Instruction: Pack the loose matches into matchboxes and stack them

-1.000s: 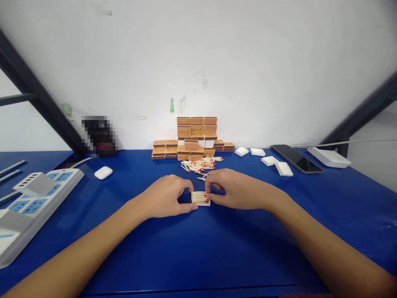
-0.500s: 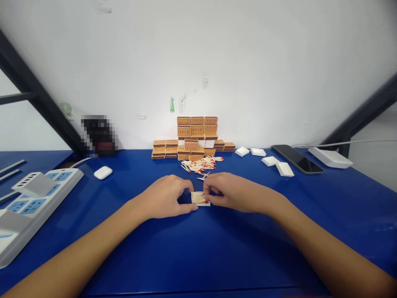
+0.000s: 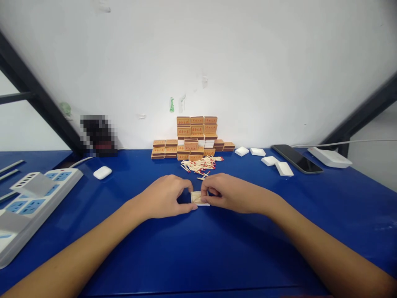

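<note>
A small white matchbox tray [image 3: 196, 198] with matches in it lies on the blue table [image 3: 198, 248], between my two hands. My left hand [image 3: 166, 195] pinches the tray's left end, thumb below and fingers curled above. My right hand [image 3: 228, 192] has its fingertips closed over the tray's right end, covering most of the matches. A loose pile of red-tipped matches [image 3: 200, 164] lies just beyond the hands. Behind it, orange matchboxes [image 3: 192, 138] are stacked against the white wall.
Several empty white trays [image 3: 276, 164] lie at the back right, beside a dark phone [image 3: 296, 158] and a white box [image 3: 329, 156]. A white earbud case [image 3: 102, 172] and a grey-and-blue power strip [image 3: 29, 203] sit at the left.
My right hand has slid left over the tray, so fewer matches show. The left hand has stayed put.
</note>
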`<state>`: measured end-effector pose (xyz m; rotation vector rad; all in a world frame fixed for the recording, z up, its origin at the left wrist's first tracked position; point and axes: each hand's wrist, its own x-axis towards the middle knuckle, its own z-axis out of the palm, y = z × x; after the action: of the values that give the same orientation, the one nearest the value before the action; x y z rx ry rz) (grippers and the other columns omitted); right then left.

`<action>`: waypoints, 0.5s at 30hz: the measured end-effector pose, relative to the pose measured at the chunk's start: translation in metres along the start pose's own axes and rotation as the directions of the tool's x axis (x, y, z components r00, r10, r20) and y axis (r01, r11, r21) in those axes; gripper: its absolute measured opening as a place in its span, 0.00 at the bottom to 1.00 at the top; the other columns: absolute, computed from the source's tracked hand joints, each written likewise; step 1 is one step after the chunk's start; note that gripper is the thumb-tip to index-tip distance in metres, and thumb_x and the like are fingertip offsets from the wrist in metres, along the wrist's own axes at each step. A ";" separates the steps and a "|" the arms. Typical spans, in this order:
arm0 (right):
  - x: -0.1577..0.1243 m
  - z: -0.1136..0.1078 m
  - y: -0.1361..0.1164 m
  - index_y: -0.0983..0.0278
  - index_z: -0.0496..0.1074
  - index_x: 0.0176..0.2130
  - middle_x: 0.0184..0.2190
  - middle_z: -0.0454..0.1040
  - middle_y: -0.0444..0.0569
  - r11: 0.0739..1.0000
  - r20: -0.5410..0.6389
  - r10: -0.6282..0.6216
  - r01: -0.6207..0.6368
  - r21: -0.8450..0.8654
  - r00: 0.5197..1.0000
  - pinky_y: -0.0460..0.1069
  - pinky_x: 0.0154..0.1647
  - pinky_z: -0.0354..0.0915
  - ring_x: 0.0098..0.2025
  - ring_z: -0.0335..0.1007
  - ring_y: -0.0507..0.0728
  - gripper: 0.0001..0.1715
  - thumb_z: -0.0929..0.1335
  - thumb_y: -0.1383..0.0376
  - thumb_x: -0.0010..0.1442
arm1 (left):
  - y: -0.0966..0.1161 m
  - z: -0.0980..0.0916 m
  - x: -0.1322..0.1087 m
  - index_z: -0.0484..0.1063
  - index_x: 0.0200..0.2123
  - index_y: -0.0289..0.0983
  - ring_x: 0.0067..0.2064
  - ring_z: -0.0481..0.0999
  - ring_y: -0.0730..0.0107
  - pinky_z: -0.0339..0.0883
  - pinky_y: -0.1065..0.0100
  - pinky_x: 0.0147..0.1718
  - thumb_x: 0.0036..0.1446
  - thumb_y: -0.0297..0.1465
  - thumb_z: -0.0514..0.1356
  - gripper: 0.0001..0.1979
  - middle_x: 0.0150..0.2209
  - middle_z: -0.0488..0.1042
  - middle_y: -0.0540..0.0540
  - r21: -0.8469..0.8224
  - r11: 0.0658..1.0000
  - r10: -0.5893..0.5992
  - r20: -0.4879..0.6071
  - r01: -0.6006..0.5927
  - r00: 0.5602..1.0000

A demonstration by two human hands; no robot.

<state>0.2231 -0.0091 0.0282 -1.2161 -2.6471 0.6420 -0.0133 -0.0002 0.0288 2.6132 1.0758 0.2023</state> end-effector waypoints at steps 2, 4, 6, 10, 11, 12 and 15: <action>0.002 0.003 -0.001 0.63 0.75 0.36 0.32 0.75 0.46 1.000 -0.001 0.001 -0.001 0.005 1.000 0.48 0.31 0.54 0.30 0.62 0.52 0.05 0.68 0.66 0.66 | 0.000 0.000 0.000 0.78 0.40 0.38 0.25 0.67 0.70 0.51 0.67 0.25 0.60 0.43 0.66 0.14 0.25 0.70 0.52 0.007 1.000 -0.003 0.001 0.003 1.000; 0.003 0.005 -0.002 0.63 0.75 0.37 0.31 0.75 0.45 1.000 -0.007 0.000 0.000 0.023 1.000 0.48 0.31 0.54 0.30 0.63 0.52 0.05 0.68 0.67 0.65 | 0.001 0.000 0.000 0.78 0.40 0.38 0.25 0.68 0.69 0.52 0.67 0.26 0.60 0.44 0.66 0.15 0.25 0.71 0.51 0.013 1.000 -0.003 0.002 0.003 1.000; 0.004 0.005 -0.001 0.63 0.75 0.37 0.30 0.74 0.44 0.999 -0.035 -0.006 0.008 0.041 0.999 0.47 0.31 0.54 0.30 0.62 0.52 0.05 0.68 0.67 0.66 | 0.001 0.000 0.000 0.78 0.40 0.38 0.26 0.68 0.69 0.52 0.67 0.26 0.60 0.44 0.66 0.15 0.26 0.72 0.51 0.017 1.000 -0.007 0.007 0.007 1.000; 0.005 0.003 0.002 0.63 0.76 0.37 0.30 0.72 0.43 0.997 -0.088 -0.065 0.068 0.033 0.994 0.48 0.32 0.53 0.30 0.62 0.51 0.06 0.67 0.70 0.65 | 0.000 0.001 -0.001 0.78 0.42 0.38 0.26 0.68 0.68 0.53 0.67 0.26 0.60 0.44 0.66 0.15 0.26 0.72 0.51 0.029 1.000 -0.008 0.007 0.008 1.000; 0.005 0.003 0.003 0.63 0.76 0.37 0.30 0.72 0.43 0.996 -0.085 -0.078 0.081 0.029 0.993 0.48 0.32 0.54 0.30 0.61 0.51 0.07 0.67 0.70 0.65 | 0.000 0.001 -0.001 0.78 0.42 0.38 0.26 0.68 0.68 0.53 0.67 0.26 0.60 0.44 0.66 0.15 0.26 0.72 0.51 0.031 1.000 -0.005 0.004 0.005 1.000; 0.005 0.003 0.003 0.63 0.76 0.37 0.30 0.72 0.43 0.996 -0.080 -0.084 0.087 0.028 0.993 0.48 0.33 0.54 0.30 0.61 0.51 0.07 0.67 0.70 0.65 | -0.001 0.001 -0.001 0.78 0.41 0.38 0.26 0.68 0.69 0.53 0.67 0.26 0.60 0.44 0.66 0.15 0.26 0.72 0.51 0.031 1.000 -0.002 0.001 0.002 1.000; 0.004 0.004 0.003 0.63 0.75 0.36 0.30 0.72 0.43 0.997 -0.081 -0.077 0.079 0.025 0.994 0.47 0.32 0.53 0.30 0.61 0.51 0.06 0.68 0.70 0.64 | -0.001 0.001 -0.001 0.78 0.40 0.38 0.26 0.68 0.69 0.52 0.67 0.26 0.60 0.44 0.66 0.15 0.26 0.71 0.52 0.024 1.000 0.008 -0.004 -0.007 1.000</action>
<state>0.2212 -0.0054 0.0231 -1.1006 -2.5966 0.6025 -0.0147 -0.0006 0.0275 2.6399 1.0765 0.1975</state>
